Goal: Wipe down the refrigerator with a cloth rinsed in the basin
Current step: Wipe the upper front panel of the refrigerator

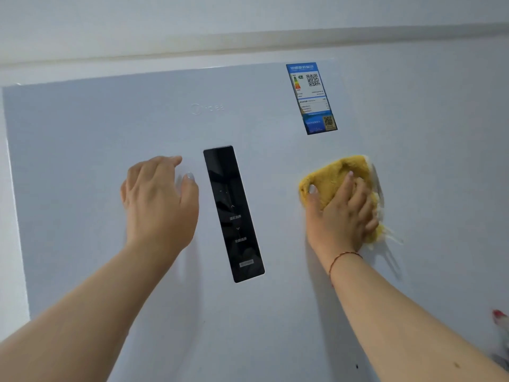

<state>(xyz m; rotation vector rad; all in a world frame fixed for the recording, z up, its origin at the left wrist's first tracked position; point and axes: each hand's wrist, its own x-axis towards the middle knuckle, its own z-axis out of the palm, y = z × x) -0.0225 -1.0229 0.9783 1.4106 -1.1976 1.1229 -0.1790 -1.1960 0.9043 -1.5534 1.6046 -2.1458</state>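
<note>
A pale grey refrigerator (115, 128) door fills the view, upright (black control strip at its middle); a bunched yellow cloth (334, 179) lies flat against its right side

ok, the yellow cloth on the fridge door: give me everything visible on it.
The yellow cloth looks like fluffy terry or microfibre, bunched into a rough pad, with a white edge along its right side and loose pale threads trailing at the lower right. The right hand presses it flat against the refrigerator door, fingers spread over its lower half. It sits right of the black control panel and below the blue energy label, touching neither. Whether it is wet cannot be told.
</note>
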